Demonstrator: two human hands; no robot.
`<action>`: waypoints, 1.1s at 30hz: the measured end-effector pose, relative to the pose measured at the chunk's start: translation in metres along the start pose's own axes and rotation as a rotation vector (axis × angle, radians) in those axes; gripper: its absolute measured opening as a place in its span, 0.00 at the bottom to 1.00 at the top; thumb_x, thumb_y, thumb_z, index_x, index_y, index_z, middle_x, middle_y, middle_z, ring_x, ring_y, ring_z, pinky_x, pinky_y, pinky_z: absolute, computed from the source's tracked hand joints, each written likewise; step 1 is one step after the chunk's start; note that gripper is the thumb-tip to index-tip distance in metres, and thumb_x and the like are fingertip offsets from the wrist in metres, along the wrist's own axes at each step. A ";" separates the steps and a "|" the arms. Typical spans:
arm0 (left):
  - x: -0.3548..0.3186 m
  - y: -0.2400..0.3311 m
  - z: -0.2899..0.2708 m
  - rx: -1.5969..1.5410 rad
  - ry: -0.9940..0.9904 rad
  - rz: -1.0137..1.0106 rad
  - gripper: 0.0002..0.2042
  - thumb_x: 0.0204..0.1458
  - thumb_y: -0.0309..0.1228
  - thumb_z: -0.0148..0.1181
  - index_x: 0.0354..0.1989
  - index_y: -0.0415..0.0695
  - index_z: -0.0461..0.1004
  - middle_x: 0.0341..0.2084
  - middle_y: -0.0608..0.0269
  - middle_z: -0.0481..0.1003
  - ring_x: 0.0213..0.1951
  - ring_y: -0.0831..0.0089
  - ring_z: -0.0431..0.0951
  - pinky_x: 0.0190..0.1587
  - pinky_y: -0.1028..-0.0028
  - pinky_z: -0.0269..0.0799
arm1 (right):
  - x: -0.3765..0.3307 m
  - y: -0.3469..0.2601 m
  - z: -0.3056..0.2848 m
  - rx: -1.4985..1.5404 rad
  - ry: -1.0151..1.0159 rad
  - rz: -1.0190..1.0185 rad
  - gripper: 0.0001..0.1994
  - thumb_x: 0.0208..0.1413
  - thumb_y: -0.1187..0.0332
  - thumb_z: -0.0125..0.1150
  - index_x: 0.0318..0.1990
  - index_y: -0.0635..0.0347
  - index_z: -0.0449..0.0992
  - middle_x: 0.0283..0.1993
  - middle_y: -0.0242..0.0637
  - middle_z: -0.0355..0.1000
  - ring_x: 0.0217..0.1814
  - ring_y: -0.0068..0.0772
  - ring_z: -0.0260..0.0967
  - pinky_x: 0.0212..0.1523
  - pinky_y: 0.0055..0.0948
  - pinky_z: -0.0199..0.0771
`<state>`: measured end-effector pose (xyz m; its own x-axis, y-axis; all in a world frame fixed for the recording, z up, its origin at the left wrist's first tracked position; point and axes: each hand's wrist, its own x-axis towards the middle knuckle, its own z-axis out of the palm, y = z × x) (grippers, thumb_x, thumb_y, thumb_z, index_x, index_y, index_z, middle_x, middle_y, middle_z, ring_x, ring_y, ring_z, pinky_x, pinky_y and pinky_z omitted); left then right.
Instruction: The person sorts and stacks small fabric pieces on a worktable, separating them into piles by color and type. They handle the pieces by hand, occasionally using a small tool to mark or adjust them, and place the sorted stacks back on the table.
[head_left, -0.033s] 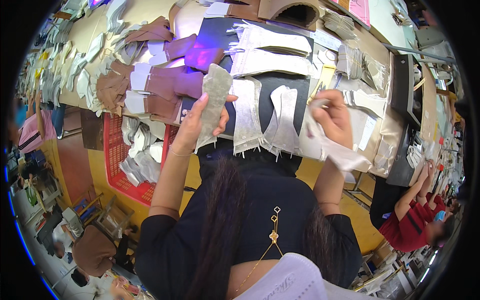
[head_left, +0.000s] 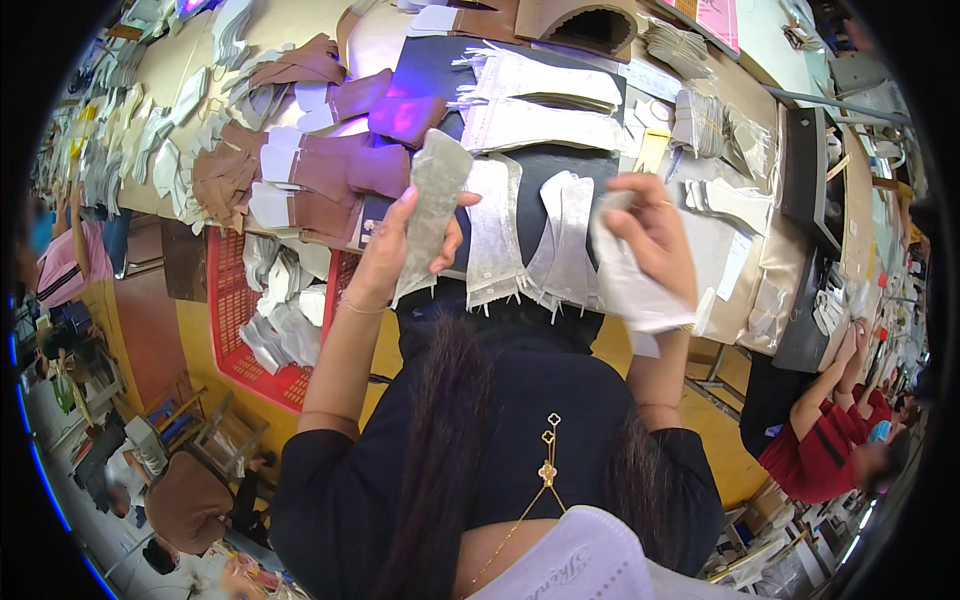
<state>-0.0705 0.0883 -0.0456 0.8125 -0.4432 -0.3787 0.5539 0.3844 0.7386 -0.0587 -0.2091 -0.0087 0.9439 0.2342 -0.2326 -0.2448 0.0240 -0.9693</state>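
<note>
My left hand (head_left: pixel 380 262) is closed round a grey mottled shoe-shaped piece of material (head_left: pixel 438 185), held upright just above the table's near edge; its fingers wrap the right side. My right hand (head_left: pixel 655 235) is pinched on a crumpled white cloth (head_left: pixel 635 290), which hangs down over the wrist. Between the hands, on a black mat (head_left: pixel 420 65), lie a pale mottled stack of cut pieces (head_left: pixel 495 235) with loose threads and a smaller pair of similar pieces (head_left: pixel 566 230). Beyond these are two white fringed stacks (head_left: pixel 545 125).
Brown and white cut pieces (head_left: pixel 320 160) cover the table's left part. Below them stands a red plastic basket (head_left: pixel 225 300) holding grey-white pieces. Bundled pieces (head_left: pixel 700 125) and a yellow strip (head_left: pixel 652 150) lie at the right. A person in red (head_left: pixel 820 450) works at the far right.
My right hand has moved a little to the left, and the cloth in it has swung down and left. The piece in my left hand has shifted slightly to the right.
</note>
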 end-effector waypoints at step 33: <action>-0.015 0.013 -0.004 0.249 -0.026 -0.057 0.33 0.57 0.52 0.56 0.55 0.30 0.66 0.22 0.66 0.69 0.20 0.81 0.67 0.25 0.81 0.63 | 0.067 0.015 0.091 -0.495 0.026 -0.613 0.15 0.53 0.75 0.63 0.50 0.58 0.77 0.56 0.40 0.68 0.57 0.40 0.68 0.57 0.36 0.68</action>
<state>-0.0746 0.1031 -0.0323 0.7744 -0.4807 -0.4115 0.5344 0.1486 0.8321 -0.0192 -0.1042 -0.0318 0.8849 0.2966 0.3592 0.4427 -0.2953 -0.8467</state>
